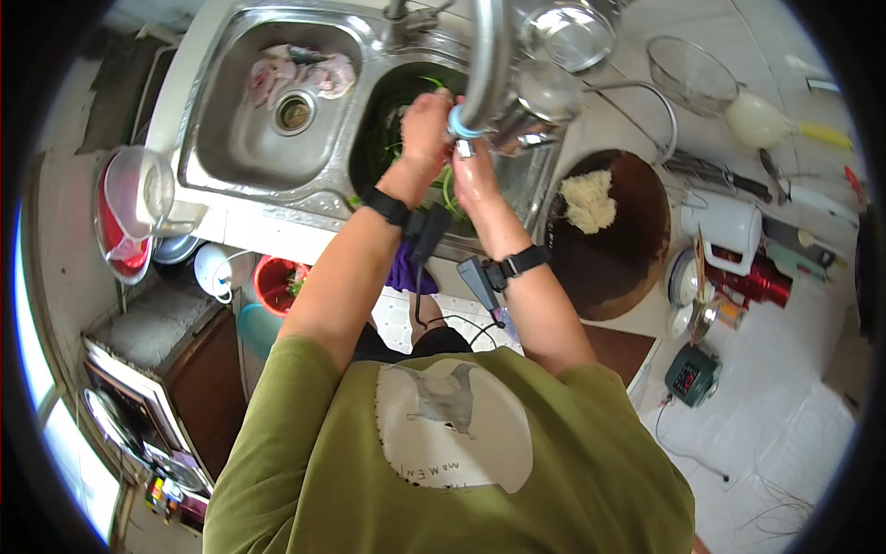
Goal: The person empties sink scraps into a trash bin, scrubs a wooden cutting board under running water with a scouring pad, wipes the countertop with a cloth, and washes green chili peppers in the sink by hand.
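My left hand (427, 129) is over the right sink basin (358, 138), its fingers curled around long leafy greens (448, 189). Strands of green stick out above and below the hands. Close beside it is my right hand (473, 175), wet, under the end of the faucet spout (489, 65). The spout hides its fingers, so I cannot tell what they grip. More dark greens lie in the basin below. A black band with a small device sits on each wrist.
Pale pink raw pieces (329, 76) lie in the left basin (231, 138). To the right, a round chopping board (609, 268) bears a pale shredded heap (589, 200). A metal pot (535, 102), wire strainer (690, 76) and knives (720, 175) stand nearby. A red basket (274, 282) sits lower left.
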### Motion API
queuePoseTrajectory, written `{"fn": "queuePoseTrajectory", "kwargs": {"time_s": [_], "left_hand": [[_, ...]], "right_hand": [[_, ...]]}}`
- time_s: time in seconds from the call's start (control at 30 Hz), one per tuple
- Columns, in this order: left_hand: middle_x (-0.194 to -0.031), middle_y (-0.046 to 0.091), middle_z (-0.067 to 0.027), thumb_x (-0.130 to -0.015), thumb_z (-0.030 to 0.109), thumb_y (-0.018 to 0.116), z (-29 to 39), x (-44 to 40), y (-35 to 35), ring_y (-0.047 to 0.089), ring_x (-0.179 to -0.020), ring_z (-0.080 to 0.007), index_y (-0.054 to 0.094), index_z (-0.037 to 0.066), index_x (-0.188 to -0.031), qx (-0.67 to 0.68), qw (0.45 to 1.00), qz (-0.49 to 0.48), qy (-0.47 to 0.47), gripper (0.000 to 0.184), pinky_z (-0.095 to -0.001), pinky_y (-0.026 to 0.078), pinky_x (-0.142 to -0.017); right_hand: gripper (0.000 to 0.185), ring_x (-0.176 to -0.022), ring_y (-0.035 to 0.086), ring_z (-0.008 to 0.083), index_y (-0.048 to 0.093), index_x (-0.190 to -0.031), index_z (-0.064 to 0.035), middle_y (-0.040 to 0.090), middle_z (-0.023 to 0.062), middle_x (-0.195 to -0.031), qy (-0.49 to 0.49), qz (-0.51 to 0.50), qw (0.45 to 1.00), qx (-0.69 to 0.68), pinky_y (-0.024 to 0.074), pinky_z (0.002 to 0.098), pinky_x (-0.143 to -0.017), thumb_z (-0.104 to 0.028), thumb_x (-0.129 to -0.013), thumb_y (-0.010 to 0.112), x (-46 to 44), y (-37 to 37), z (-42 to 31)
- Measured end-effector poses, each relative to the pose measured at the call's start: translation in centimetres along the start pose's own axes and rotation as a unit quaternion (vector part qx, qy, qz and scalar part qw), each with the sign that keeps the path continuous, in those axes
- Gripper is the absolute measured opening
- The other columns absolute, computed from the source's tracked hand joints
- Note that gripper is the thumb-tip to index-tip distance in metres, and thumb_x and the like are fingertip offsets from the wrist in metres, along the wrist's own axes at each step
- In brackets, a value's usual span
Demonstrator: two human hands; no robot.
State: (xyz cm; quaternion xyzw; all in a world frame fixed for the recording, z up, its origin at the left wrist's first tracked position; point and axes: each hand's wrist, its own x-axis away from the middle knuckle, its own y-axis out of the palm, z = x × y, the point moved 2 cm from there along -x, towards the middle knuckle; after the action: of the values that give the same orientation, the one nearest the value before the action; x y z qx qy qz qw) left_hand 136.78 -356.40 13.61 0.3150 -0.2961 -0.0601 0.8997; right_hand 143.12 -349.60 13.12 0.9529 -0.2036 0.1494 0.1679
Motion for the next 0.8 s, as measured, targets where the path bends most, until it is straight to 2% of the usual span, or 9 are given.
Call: {"fn": "queuePoseTrajectory", "kwargs": {"time_s": [0.1,0.17,0.23,0.37,0.43,0.5,0.57,0.7,0.8], "left_hand": [[-0.086,0.068,-0.0037,-0.099,0.016,0.064,1.3,0.7,0.8,0.066,-0.077,-0.0140,0.064,0.001,-0.100,0.020,0.996,-0.087,-0.013,0.015,-0.0309,0.055,-0.073],[-0.099,0.072,-0.0072,-0.096,0.013,0.066,0.6,1.6,0.6,0.066,-0.081,-0.0137,0.063,-0.002,-0.125,-0.103,0.986,-0.133,0.008,0.032,-0.0300,0.055,-0.074],[-0.100,0.068,0.0020,-0.096,0.007,0.064,-0.7,-0.1,-1.9,0.060,-0.090,-0.0084,0.066,0.010,-0.115,-0.137,0.970,-0.192,-0.049,0.020,-0.0254,0.048,-0.078],[-0.100,0.069,-0.0031,-0.098,0.015,0.062,1.4,1.1,-0.9,0.063,-0.088,-0.0140,0.063,0.006,-0.115,-0.098,0.987,-0.112,-0.067,0.019,-0.0270,0.051,-0.073],[-0.101,0.069,-0.0050,-0.100,0.018,0.061,1.2,2.3,-0.8,0.065,-0.089,-0.0158,0.062,0.004,-0.115,-0.147,0.978,-0.133,-0.056,0.021,-0.0280,0.051,-0.074],[-0.103,0.069,-0.0069,-0.101,0.022,0.060,1.5,3.3,-0.5,0.066,-0.091,-0.0175,0.061,0.003,-0.116,-0.198,0.967,-0.157,-0.042,0.024,-0.0290,0.052,-0.075],[-0.104,0.068,-0.0097,-0.103,0.026,0.058,1.6,4.0,-1.1,0.069,-0.092,-0.0204,0.060,0.000,-0.115,-0.257,0.954,-0.148,-0.041,0.029,-0.0313,0.054,-0.077],[-0.112,0.069,-0.0142,-0.101,0.028,0.060,1.4,3.4,-1.9,0.070,-0.096,-0.0236,0.063,-0.001,-0.120,-0.282,0.950,-0.122,-0.060,0.034,-0.0349,0.057,-0.085],[-0.110,0.069,-0.0125,-0.100,0.024,0.063,-0.3,3.1,-1.9,0.069,-0.097,-0.0224,0.064,0.000,-0.120,-0.273,0.950,-0.147,-0.042,0.032,-0.0340,0.056,-0.087]], "right_hand": [[0.037,-0.101,0.062,0.0128,0.061,-0.130,-0.0031,0.067,0.0055,-0.115,-0.075,0.017,0.946,0.316,0.0493,0.0325,-0.083,-0.026,-0.101,0.063,1.3,-1.7,-1.6],[0.038,-0.108,0.064,0.0249,0.062,-0.128,-0.0022,0.067,0.0131,-0.118,-0.069,0.016,0.949,0.306,0.0503,0.0392,-0.090,-0.021,-0.096,0.067,2.0,-4.0,-2.0],[0.034,-0.116,0.064,0.0369,0.069,-0.123,-0.0126,0.067,0.0155,-0.126,-0.211,0.079,0.817,0.531,0.0490,0.0455,-0.093,-0.028,-0.093,0.069,5.8,-6.0,-6.4],[0.034,-0.118,0.058,0.0309,0.069,-0.125,-0.0190,0.064,0.0063,-0.128,-0.275,0.133,0.666,0.680,0.0431,0.0450,-0.102,-0.025,-0.091,0.070,10.2,-13.6,-11.0],[0.033,-0.117,0.057,0.0315,0.070,-0.123,-0.0187,0.061,0.0056,-0.127,-0.196,0.148,0.650,0.719,0.0443,0.0453,-0.100,-0.019,-0.090,0.070,12.0,-16.6,-11.3],[0.031,-0.106,0.061,0.0317,0.070,-0.114,-0.0134,0.059,0.0101,-0.113,-0.251,0.137,0.719,0.634,0.0513,0.0414,-0.090,0.002,-0.087,0.066,12.2,-20.7,-10.4],[0.026,-0.096,0.064,0.0314,0.071,-0.107,-0.0101,0.060,0.0125,-0.107,-0.275,0.161,0.725,0.611,0.0531,0.0391,-0.084,0.005,-0.088,0.063,13.3,-21.9,-12.5],[0.023,-0.089,0.065,0.0290,0.072,-0.115,-0.0117,0.061,0.0113,-0.107,-0.197,0.256,0.771,0.549,0.0547,0.0355,-0.079,-0.005,-0.095,0.063,14.7,-24.6,-15.3],[0.044,-0.111,0.061,0.0311,0.062,-0.135,-0.0179,0.059,0.0129,-0.123,-0.183,0.185,0.734,0.627,0.0519,0.0421,-0.095,-0.027,-0.093,0.071,13.5,-21.4,-14.0]]}}
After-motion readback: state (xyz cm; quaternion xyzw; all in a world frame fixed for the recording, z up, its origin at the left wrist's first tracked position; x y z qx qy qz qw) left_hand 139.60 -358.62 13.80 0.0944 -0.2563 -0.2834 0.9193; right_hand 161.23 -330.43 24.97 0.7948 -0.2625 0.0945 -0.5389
